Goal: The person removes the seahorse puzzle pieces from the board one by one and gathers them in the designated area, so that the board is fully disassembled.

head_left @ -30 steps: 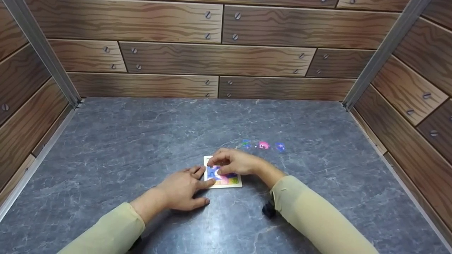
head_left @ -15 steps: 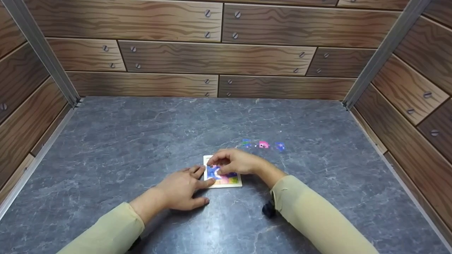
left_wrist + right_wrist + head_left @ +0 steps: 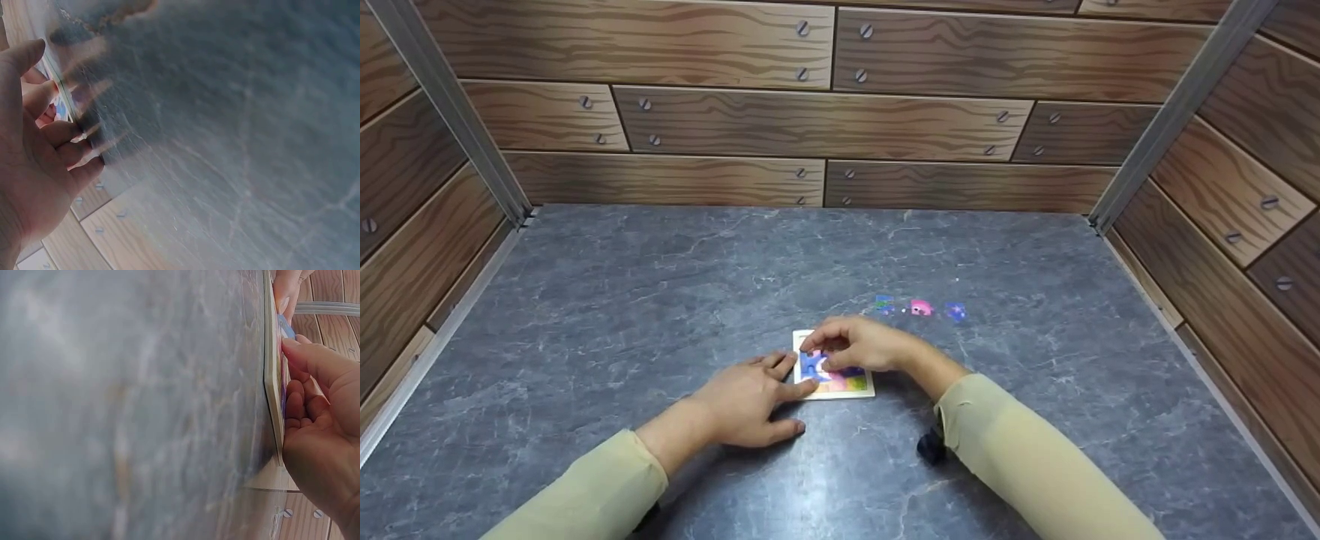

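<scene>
A small jigsaw puzzle board (image 3: 871,391) with a pale frame lies flat on the table, its blue, pink and yellow picture partly covered by both hands. My left hand (image 3: 748,403) rests at its left side, index finger reaching over the frame and the other fingers spread near the edge. Above the upper part of the board, my right hand (image 3: 871,343) pinches a puzzle piece; in the right wrist view, this light blue puzzle piece (image 3: 286,326) tilts up from the board beside the thumb. The left wrist view shows the left hand's fingertips along the board's side.
Beyond the right hand lie three loose puzzle pieces: a blue-green piece (image 3: 884,304), a pink piece (image 3: 921,307) and a blue piece with a star (image 3: 955,311). The grey marbled table (image 3: 660,277) is enclosed by wood-patterned walls (image 3: 720,124) at the back and sides.
</scene>
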Available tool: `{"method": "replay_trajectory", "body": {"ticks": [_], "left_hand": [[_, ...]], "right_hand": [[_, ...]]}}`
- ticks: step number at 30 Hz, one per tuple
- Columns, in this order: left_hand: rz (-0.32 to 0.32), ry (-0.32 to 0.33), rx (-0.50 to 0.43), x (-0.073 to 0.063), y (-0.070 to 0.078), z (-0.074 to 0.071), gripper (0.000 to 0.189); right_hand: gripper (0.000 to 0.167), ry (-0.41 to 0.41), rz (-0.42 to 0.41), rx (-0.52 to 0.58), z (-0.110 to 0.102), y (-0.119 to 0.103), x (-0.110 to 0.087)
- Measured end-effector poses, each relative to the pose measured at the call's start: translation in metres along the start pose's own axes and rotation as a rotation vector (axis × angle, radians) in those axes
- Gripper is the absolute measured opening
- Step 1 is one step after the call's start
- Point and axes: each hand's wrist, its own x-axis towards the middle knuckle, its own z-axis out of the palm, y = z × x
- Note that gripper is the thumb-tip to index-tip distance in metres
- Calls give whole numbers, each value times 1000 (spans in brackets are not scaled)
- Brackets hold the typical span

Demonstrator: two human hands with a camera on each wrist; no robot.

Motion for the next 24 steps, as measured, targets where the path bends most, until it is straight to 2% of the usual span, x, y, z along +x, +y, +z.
{"method": "replay_trajectory", "body": {"ticks": [16,24], "left_hand": [[6,21,9,-1,1,1,62],[0,12,0,-1,1,1,63]], "right_hand": [[35,16,-1,8,0,0,-1],[35,19,11,51,1,1,0]]}}
